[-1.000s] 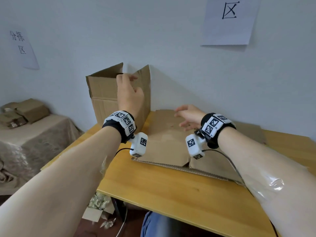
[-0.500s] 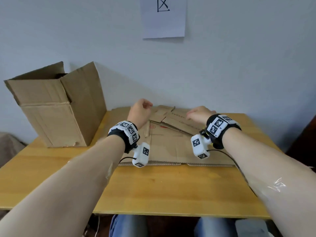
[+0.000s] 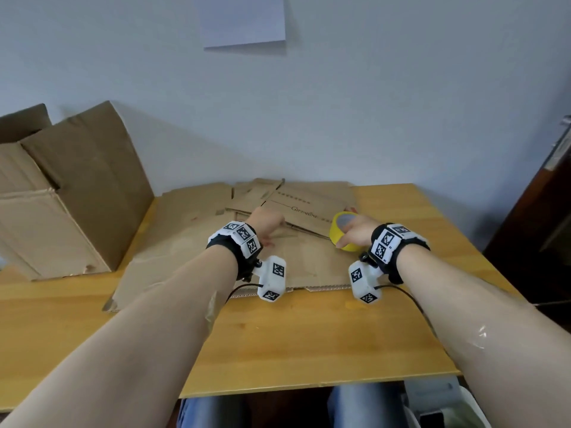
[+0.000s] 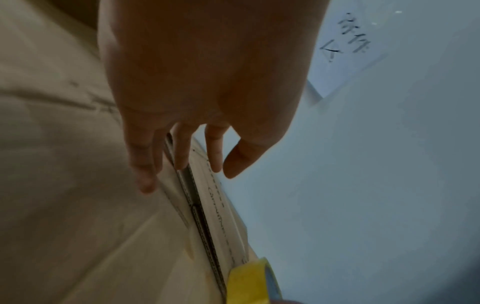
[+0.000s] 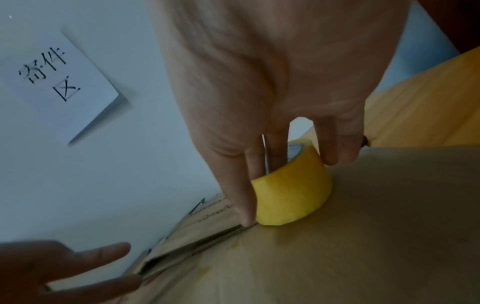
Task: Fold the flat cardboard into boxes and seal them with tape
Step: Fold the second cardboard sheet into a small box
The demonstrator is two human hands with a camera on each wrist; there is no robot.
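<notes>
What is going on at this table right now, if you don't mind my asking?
A person is making up cardboard boxes. Their right hand grips a yellow tape roll that sits on the stack of flat cardboard sheets on the wooden table. Their left hand reaches for the edge of an upper sheet in the stack, fingers extended. One already opened-up cardboard box, flaps up, stands at the table's left end. No tape has been pulled from the roll yet.
</notes>
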